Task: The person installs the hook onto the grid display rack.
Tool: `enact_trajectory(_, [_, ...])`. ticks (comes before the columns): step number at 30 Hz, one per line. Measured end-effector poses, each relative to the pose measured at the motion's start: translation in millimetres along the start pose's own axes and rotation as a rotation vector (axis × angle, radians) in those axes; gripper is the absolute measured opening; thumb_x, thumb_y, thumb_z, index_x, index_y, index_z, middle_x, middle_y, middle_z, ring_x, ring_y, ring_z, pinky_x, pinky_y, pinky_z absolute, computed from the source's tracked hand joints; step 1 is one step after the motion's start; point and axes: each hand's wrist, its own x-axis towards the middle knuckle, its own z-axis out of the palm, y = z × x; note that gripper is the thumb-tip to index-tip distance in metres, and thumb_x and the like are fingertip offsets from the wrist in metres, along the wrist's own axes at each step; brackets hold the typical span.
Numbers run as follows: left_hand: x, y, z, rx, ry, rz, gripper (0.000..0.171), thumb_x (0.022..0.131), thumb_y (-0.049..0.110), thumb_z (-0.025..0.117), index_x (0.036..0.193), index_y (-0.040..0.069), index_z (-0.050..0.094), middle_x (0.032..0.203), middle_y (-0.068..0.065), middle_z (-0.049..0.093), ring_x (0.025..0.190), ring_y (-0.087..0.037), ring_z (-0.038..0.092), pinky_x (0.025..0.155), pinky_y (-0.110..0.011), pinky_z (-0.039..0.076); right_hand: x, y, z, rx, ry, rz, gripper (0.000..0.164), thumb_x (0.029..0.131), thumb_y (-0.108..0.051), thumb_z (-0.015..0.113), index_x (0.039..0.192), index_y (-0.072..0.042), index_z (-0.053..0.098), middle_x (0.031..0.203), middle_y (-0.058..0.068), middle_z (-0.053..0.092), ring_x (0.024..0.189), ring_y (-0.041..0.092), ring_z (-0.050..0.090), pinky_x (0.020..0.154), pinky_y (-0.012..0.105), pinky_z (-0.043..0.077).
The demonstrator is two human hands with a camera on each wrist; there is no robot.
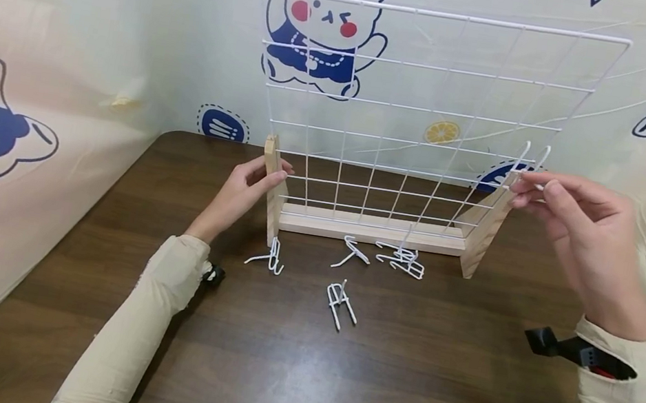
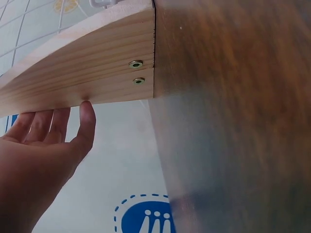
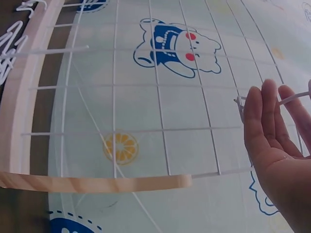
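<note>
A white wire grid panel (image 1: 376,137) stands upright in a wooden stand with two side posts. My left hand (image 1: 238,197) holds the edge of the left wooden post (image 2: 97,63), thumb on the outer face and fingers passing behind it. At the right side of the grid, my right hand (image 1: 588,231) pinches a white wire hook (image 1: 545,159) between thumb and fingers. Its two prongs point upward in the head view, close to the right wooden post (image 1: 487,226). The right wrist view shows only part of this hook (image 3: 296,98); whether it touches the grid I cannot tell.
Loose white hooks lie on the brown table (image 1: 296,379): one by the left post (image 1: 273,257), one in front (image 1: 340,304), one near the crossbar (image 1: 353,253), and a tangled cluster (image 1: 404,261) to the right. A bear-printed cloth (image 1: 197,36) hangs behind.
</note>
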Motion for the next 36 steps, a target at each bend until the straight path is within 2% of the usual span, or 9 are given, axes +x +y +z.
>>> enact_trajectory(3, [1.3,0.7,0.0,-0.005,-0.005,0.004,0.038,0.102,0.022,0.055,0.129,-0.004,0.057,0.13,-0.021,0.059,0.121,-0.035,0.054,0.103,-0.046,0.043,5,-3,-2,0.015,0.024,-0.016,0.025,0.098,0.017,0.042,0.117,0.031,0.051,0.11,0.034,0.065,0.102,0.039,0.063,0.094,0.039,0.052])
enact_trajectory(12, [5.5,2.7,-0.6,-0.019,-0.01,-0.003,0.039,0.102,0.024,0.057,0.129,-0.004,0.057,0.129,-0.019,0.061,0.116,-0.021,0.056,0.104,-0.045,0.043,22,-16,-9,0.011,0.05,-0.047,0.026,0.098,0.013,0.047,0.118,0.028,0.052,0.114,0.034,0.064,0.105,0.039,0.061,0.095,0.04,0.052])
enact_trajectory(21, [1.4,2.4,-0.5,-0.02,0.0,-0.005,0.036,0.102,0.02,0.056,0.13,-0.003,0.057,0.131,-0.021,0.059,0.117,-0.022,0.056,0.104,-0.045,0.043,39,-22,-7,-0.015,0.071,-0.096,0.027,0.099,0.009,0.05,0.115,0.031,0.051,0.111,0.036,0.061,0.103,0.041,0.059,0.095,0.042,0.052])
enact_trajectory(26, [0.5,0.5,-0.1,-0.028,0.003,-0.009,0.037,0.102,0.02,0.056,0.13,-0.005,0.056,0.131,-0.024,0.058,0.119,-0.028,0.055,0.103,-0.042,0.043,47,-25,-7,-0.046,0.101,-0.14,0.028,0.099,0.008,0.052,0.113,0.032,0.051,0.109,0.035,0.06,0.101,0.04,0.059,0.094,0.041,0.053])
enact_trajectory(31, [1.1,-1.3,-0.5,-0.01,0.0,-0.012,0.039,0.102,0.022,0.055,0.131,-0.004,0.056,0.132,-0.023,0.058,0.119,-0.025,0.055,0.105,-0.048,0.041,55,-27,-8,-0.064,0.126,-0.168,0.029,0.098,0.007,0.053,0.113,0.032,0.05,0.109,0.036,0.059,0.099,0.039,0.06,0.092,0.04,0.054])
enact_trajectory(36, [0.9,-3.0,-0.4,-0.009,-0.003,-0.017,0.039,0.102,0.022,0.055,0.131,-0.004,0.056,0.133,-0.022,0.058,0.12,-0.026,0.054,0.106,-0.052,0.04,60,-23,-9,-0.024,0.136,-0.154,0.029,0.098,0.007,0.053,0.112,0.032,0.05,0.108,0.036,0.059,0.097,0.039,0.06,0.091,0.04,0.054])
